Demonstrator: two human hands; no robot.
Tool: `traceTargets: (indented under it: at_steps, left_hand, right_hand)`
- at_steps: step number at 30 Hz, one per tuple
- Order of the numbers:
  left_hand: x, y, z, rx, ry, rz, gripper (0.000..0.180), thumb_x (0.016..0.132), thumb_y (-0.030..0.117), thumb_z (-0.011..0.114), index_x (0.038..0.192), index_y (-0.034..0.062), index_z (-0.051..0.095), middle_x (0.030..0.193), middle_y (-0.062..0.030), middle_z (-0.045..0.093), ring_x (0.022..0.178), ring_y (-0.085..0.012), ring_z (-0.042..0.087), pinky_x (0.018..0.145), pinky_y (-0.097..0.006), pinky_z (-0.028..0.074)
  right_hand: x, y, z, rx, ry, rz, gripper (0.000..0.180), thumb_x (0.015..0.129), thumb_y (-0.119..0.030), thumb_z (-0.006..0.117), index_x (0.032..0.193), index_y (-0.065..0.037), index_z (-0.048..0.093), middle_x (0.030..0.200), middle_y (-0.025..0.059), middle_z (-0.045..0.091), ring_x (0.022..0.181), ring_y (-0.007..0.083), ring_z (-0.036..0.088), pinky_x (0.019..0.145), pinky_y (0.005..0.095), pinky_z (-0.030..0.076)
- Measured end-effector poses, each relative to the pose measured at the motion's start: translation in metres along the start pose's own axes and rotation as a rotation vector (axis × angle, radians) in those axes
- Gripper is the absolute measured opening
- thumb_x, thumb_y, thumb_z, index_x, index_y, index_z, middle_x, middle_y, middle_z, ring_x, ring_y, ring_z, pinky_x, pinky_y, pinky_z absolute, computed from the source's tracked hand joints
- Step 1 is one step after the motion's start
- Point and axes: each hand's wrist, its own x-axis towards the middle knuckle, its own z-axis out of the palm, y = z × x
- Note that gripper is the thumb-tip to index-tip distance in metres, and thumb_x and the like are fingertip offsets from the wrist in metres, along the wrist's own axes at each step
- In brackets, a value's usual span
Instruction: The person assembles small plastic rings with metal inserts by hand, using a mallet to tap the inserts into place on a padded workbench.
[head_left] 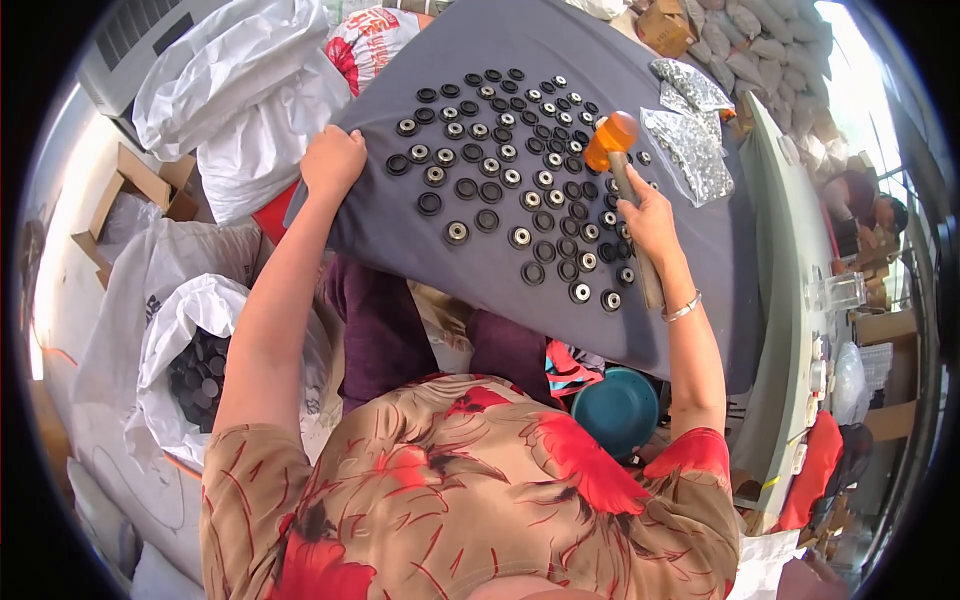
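Workshop floor is crowded with white sacks [250,120] at left; a grey cloth-covered counter [480,40] is placed in front of the person. Black rings [429,204] are spread across it in loose rows, many fitted with metal centres [457,232], others without. 2 clear bags [690,160] of small metal parts are parked at the far right, beside the spread.

Mallet [613,148], orange-headed, is held in the right hand [652,215] over the right side of the rings. Handle is gripped by the right fingers [630,210] partway along, tail end pointed back toward the bracelet [682,306]. Whether any ring is touched by the head: cannot tell.

Left hand [335,160] is rested at the left counter edge, fingers curled; cannot tell if cloth is pinched.

Handling, judged by looks: mallet is probably head-heavy, handle stiff and likely wooden. More reach is given by a lower grip, more control by a grip nearer the head. Rings are likely light, maybe slightly rubbery, easily nudged on cloth; best pinched at the outer rim with 2 fingertips. Metal centres are likely hard, smooth, a bit slippery; fitted rings should be heavier. Nothing here is expected to be fragile.
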Motion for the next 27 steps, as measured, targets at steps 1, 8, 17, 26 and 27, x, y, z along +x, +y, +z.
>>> traceTargets:
  at_steps: [1,8,17,26,27]
  left_hand:
    - [0.000,-0.001,0.001,0.010,0.000,-0.006,0.046,0.091,0.039,0.051,0.102,-0.0045,0.062,0.104,-0.0250,0.065,0.099,-0.0413,0.063,0.085,-0.049,0.050]
    - [0.005,0.001,-0.003,-0.009,-0.022,0.002,0.046,0.091,0.039,0.051,0.102,-0.0043,0.062,0.104,-0.0247,0.065,0.099,-0.0401,0.064,0.086,-0.049,0.049]
    - [0.003,0.001,-0.001,0.000,-0.019,0.003,0.047,0.090,0.039,0.050,0.102,-0.0046,0.062,0.103,-0.0252,0.065,0.098,-0.0402,0.064,0.085,-0.049,0.050]
    - [0.001,0.001,-0.001,-0.013,-0.018,0.007,0.046,0.090,0.038,0.051,0.100,-0.0054,0.063,0.103,-0.0254,0.065,0.097,-0.0415,0.064,0.085,-0.050,0.050]
    - [0.002,-0.003,0.000,-0.014,-0.006,0.009,0.047,0.090,0.039,0.051,0.100,-0.0054,0.062,0.103,-0.0255,0.065,0.097,-0.0414,0.064,0.084,-0.050,0.050]
  right_hand:
    - [-0.001,0.000,-0.005,0.061,-0.040,0.077,0.063,0.083,-0.005,0.063,0.143,-0.017,0.046,0.086,0.0036,0.065,0.067,0.0081,0.056,0.066,0.0267,0.050]
    - [-0.007,0.018,0.011,-0.137,0.097,-0.140,0.063,0.083,-0.006,0.063,0.142,-0.017,0.047,0.086,0.0024,0.064,0.059,0.0075,0.052,0.060,0.0272,0.049]
    - [-0.007,0.015,0.001,0.118,0.056,0.046,0.061,0.083,-0.003,0.061,0.142,-0.012,0.048,0.090,0.0032,0.064,0.059,0.0047,0.050,0.056,0.0238,0.046]
    - [-0.006,0.017,-0.001,0.137,0.138,-0.139,0.063,0.081,-0.002,0.063,0.142,-0.010,0.047,0.095,0.0046,0.066,0.073,0.0095,0.058,0.072,0.0266,0.050]
    - [-0.002,0.010,0.003,0.061,-0.017,0.049,0.063,0.081,-0.002,0.062,0.141,-0.010,0.047,0.099,0.0049,0.067,0.074,0.0094,0.058,0.075,0.0272,0.050]
